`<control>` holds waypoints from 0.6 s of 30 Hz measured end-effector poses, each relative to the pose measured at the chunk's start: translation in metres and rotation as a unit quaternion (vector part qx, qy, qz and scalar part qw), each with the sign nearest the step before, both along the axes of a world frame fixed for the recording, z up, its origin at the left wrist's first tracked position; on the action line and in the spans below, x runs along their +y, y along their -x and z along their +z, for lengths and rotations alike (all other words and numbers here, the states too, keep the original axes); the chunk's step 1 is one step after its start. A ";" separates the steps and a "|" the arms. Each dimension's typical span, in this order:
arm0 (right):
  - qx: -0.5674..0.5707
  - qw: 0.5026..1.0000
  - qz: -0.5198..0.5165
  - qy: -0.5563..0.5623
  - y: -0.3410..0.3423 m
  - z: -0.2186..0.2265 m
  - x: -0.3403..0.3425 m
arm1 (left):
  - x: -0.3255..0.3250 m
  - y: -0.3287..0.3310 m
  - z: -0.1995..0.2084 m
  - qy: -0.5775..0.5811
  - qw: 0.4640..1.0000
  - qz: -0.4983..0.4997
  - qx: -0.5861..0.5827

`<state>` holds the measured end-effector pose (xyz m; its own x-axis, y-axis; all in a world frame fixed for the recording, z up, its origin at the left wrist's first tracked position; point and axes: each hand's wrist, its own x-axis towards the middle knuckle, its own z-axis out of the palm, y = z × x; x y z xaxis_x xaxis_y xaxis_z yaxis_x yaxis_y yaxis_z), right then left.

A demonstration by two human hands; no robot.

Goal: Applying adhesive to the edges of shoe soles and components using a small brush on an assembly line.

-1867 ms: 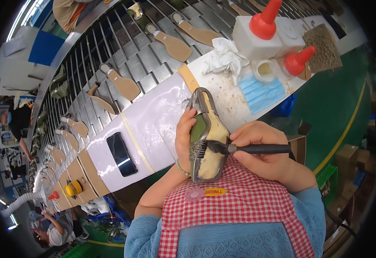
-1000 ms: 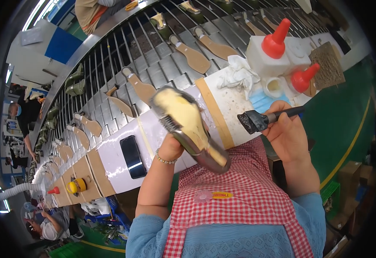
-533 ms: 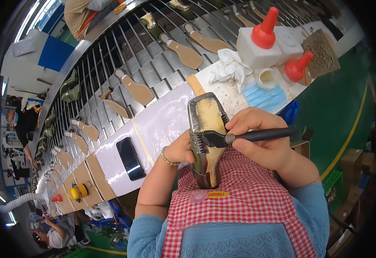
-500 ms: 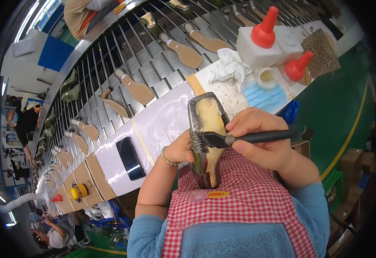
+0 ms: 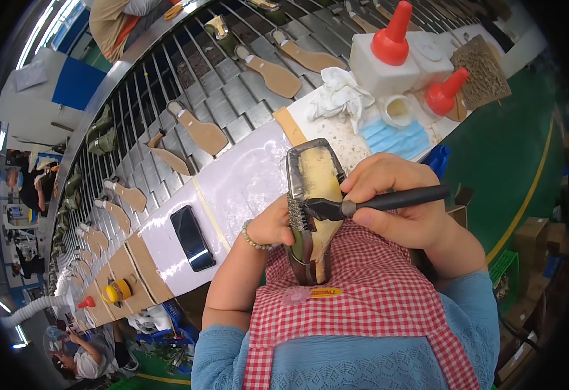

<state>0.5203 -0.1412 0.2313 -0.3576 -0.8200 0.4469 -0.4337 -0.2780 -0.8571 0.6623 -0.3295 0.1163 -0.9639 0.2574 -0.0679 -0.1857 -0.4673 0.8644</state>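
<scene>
My left hand [image 5: 272, 225] grips the side of an unfinished shoe [image 5: 315, 170], which stands sole side up against my apron. Its underside is pale yellow with a dark, pleated edge; a strip of green upper shows near my thumb. Pinched in the fingers of my right hand [image 5: 401, 218] is a brush [image 5: 406, 197] with a black handle and a metal collar. The brush's dark head lies against the pleated edge of the shoe, close to my left fingers.
A phone [image 5: 193, 238] lies on the white board. Behind it, tan insoles [image 5: 200, 130] rest on the slatted metal conveyor [image 5: 235, 97]. At right are white bottles with red nozzles [image 5: 393, 36], an open pot [image 5: 399, 110], a blue mask [image 5: 395, 138] and crumpled white cloth [image 5: 339, 97].
The brush head has shifted slightly along the shoe's pleated edge, its handle tilting up at the far end. The bench and its things sit a little further left and up in view.
</scene>
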 end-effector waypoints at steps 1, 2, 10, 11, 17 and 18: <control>-0.001 1.000 0.000 0.000 0.000 0.001 0.001 | 0.000 0.000 0.000 -0.001 1.000 0.003 0.007; 0.002 1.000 0.024 -0.005 0.001 0.001 0.002 | 0.000 -0.001 -0.001 -0.001 1.000 0.003 0.007; -0.033 0.999 -0.009 -0.003 -0.003 -0.001 -0.003 | -0.001 0.000 0.003 0.010 1.000 -0.013 -0.001; -0.003 1.000 0.007 -0.020 -0.003 0.001 0.000 | -0.001 -0.001 0.001 0.010 1.000 -0.012 -0.001; -0.085 0.993 0.065 -0.052 0.000 -0.005 0.009 | -0.002 -0.002 -0.010 0.020 1.000 0.006 0.004; -0.142 0.985 0.069 -0.070 0.003 -0.005 0.012 | -0.003 -0.006 -0.013 0.017 1.000 0.004 0.008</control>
